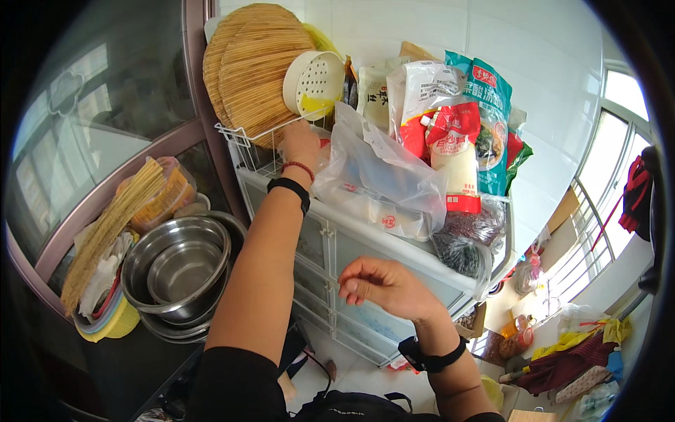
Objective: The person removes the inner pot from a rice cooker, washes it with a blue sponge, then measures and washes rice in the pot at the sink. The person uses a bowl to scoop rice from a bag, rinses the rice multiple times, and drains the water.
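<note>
My left hand (301, 143) reaches down at the rim of a white wire basket (240, 138) on top of the drawer cabinet. Clear plastic wrapping (323, 145) lies against this hand, whose fingertips are hidden, so its grip does not show. Right beside it, a large translucent plastic bag (379, 158) covers much of the cabinet top. Behind the basket stand round bamboo mats (263, 68) and a cream perforated strainer (319, 79). In front of the cabinet, my right hand (390, 290) hangs in the air, loosely curled and holding nothing.
The white cabinet (364, 322) also carries a red-and-clear sugar bag (454, 158), a teal food packet (490, 116) and plastic-wrapped dark goods (466, 237). Nested steel bowls (184, 271), a straw whisk broom (113, 232) and a yellow basket (118, 319) sit at left beside a glass door (105, 105).
</note>
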The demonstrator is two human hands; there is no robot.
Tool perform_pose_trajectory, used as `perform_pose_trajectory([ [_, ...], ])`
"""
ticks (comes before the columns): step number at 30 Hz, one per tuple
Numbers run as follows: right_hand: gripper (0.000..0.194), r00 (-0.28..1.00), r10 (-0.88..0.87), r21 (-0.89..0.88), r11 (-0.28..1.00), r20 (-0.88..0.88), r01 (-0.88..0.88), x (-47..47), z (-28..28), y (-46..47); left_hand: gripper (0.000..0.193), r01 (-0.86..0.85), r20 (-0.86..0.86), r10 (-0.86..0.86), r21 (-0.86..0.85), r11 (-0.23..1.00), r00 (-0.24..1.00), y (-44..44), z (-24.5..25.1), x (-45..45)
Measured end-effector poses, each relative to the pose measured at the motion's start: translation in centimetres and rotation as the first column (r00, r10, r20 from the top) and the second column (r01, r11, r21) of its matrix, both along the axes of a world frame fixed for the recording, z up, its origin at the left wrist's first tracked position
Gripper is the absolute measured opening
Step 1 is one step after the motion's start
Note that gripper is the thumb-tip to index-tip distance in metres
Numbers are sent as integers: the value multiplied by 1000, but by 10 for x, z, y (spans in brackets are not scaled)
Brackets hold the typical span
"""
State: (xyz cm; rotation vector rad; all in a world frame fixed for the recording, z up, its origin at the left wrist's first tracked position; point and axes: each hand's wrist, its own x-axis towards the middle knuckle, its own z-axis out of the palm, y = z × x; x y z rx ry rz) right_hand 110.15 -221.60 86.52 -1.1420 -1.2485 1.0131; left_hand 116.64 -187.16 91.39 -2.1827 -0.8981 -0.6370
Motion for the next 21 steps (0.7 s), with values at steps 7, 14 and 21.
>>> perform_pose_trajectory([
  [7, 21, 951, 8, -35, 999, 308, 3, 4, 0, -34, 24, 280, 310, -253, -46, 959, 916, 5, -36, 39],
  [14, 23, 975, -32, -70, 996, 218, 48, 14, -13, -61, 29, 453, 81, -451, -316, 834, 889, 18, -11, 21],
  [21, 23, 966, -40, -85, 994, 254, 63, 13, -5, -55, 38, 761, 519, -603, -157, 630, 606, 34, -20, 28],
])
